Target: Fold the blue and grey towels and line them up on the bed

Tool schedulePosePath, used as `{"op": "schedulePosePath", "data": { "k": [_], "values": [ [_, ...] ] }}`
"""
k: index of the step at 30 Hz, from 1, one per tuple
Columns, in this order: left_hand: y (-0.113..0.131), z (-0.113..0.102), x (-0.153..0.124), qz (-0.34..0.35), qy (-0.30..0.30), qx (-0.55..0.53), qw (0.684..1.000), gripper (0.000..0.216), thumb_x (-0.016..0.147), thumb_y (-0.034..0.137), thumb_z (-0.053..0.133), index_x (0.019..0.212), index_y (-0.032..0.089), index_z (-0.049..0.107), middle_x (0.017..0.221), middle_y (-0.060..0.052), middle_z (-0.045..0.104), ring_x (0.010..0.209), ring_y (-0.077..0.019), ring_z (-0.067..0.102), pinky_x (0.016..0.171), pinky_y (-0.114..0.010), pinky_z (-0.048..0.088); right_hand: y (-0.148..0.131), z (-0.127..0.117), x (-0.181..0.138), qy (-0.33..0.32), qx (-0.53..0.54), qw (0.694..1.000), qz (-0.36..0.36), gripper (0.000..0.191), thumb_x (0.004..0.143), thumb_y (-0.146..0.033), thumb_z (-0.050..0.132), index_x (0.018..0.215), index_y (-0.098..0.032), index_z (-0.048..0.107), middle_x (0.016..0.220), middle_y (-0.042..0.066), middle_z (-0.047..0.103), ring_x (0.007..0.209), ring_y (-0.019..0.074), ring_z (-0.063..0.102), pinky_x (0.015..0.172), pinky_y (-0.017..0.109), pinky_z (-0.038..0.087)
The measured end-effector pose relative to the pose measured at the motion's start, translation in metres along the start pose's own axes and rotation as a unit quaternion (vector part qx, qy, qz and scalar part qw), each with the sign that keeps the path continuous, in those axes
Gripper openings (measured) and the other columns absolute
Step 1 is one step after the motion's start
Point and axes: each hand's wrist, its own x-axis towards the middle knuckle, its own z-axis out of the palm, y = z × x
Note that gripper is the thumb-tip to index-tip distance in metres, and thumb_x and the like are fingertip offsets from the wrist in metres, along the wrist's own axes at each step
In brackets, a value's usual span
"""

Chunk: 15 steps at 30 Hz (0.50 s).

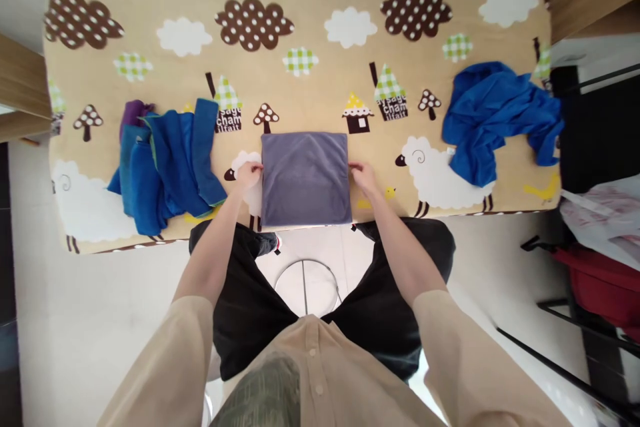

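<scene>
Centre stage, right at the near edge of the sheep-print tabletop [327,103], lies the folded gray cloth [306,179], a neat, flat rectangle with slight wrinkling across its face. And look at the hands: the left hand [250,175] pinches its left side edge, the right hand [363,175] pinches the right, thumb and fingertips drawn together at both margins. This one should handle light and soft, I'd judge, with a plush, limp feel, nothing fragile about it; the likely trouble is layers sliding apart, so the best hold takes all of them at the sides, just where these fingers sit. Now the pose: both forearms reach forward and angle inward, elbows wide, wrists low, almost a mirror pair. Out left sits a blue cloth bundle [167,163], loosely gathered; out right, a crumpled blue cloth [483,110], both well clear of the fingers.
</scene>
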Motion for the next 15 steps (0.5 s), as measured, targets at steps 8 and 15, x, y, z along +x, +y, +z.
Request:
{"op": "schedulePosePath", "data": {
  "k": [8, 15],
  "values": [
    [0.009, 0.0, 0.083, 0.016, 0.023, -0.019, 0.999, 0.03, 0.093, 0.027, 0.068, 0.12, 0.016, 0.071, 0.107, -0.01, 0.074, 0.1, -0.0231, 0.072, 0.105, -0.043, 0.057, -0.016, 0.0, 0.095, -0.033, -0.084, 0.993, -0.079, 0.041, 0.085, -0.009, 0.066, 0.125, -0.016, 0.071, 0.108, 0.009, 0.076, 0.093, 0.0196, 0.071, 0.101, 0.041, 0.059],
    [0.012, -0.009, 0.117, 0.144, 0.011, 0.005, 0.99, 0.026, 0.09, 0.019, 0.058, 0.104, 0.022, 0.079, 0.121, -0.01, 0.071, 0.114, -0.0255, 0.068, 0.111, -0.042, 0.053, -0.018, 0.006, 0.132, -0.025, -0.126, 0.978, -0.165, 0.026, 0.092, -0.038, 0.068, 0.108, -0.019, 0.076, 0.098, 0.011, 0.074, 0.098, 0.0268, 0.07, 0.102, 0.048, 0.057]
  ]
}}
